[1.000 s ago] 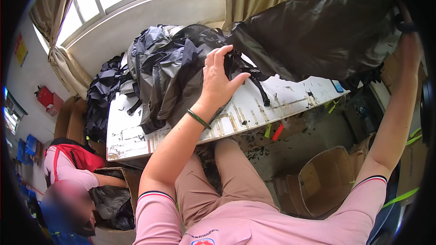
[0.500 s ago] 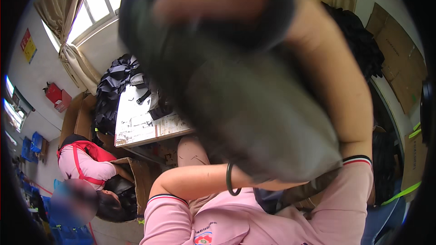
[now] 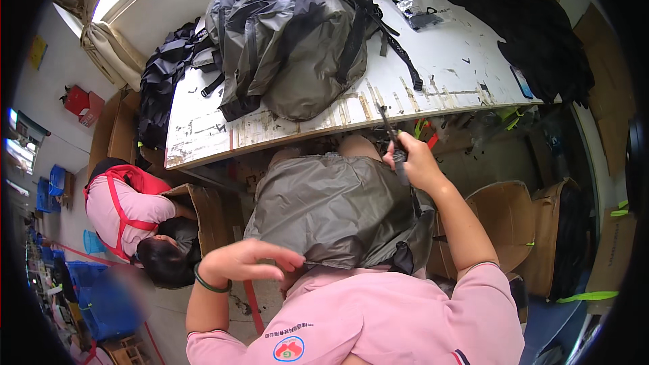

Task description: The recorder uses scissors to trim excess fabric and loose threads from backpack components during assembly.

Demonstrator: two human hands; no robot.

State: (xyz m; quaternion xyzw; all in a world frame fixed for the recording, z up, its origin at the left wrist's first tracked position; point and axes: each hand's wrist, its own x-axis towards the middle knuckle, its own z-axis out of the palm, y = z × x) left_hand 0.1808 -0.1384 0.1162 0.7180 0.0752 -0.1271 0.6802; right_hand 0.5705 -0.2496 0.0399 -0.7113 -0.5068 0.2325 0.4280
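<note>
An olive-grey thin-fabric bag (image 3: 331, 206) lies spread over my lap. My left hand (image 3: 253, 260) is at its near left corner, fingers stretched out and holding nothing; whether the fingertips touch the cloth I cannot tell. My right hand (image 3: 419, 162) is closed round dark scissors (image 3: 397, 152), blades pointing up and away toward the table edge. Beyond, on the white table (image 3: 460, 47), a grey-olive backpack (image 3: 297, 47) lies in a heap, its black straps trailing right.
Black fabric pieces (image 3: 517, 27) are piled at the table's right end, near clear plastic packaging (image 3: 412, 3). Open cardboard boxes (image 3: 500, 220) stand at my right. On my left, a person in a red apron (image 3: 128, 213) bends over a carton (image 3: 209, 220).
The large olive-grey cloth held up before me has come down. A backpack now lies on the table and a bag over my lap. Scissors now show in my right hand.
</note>
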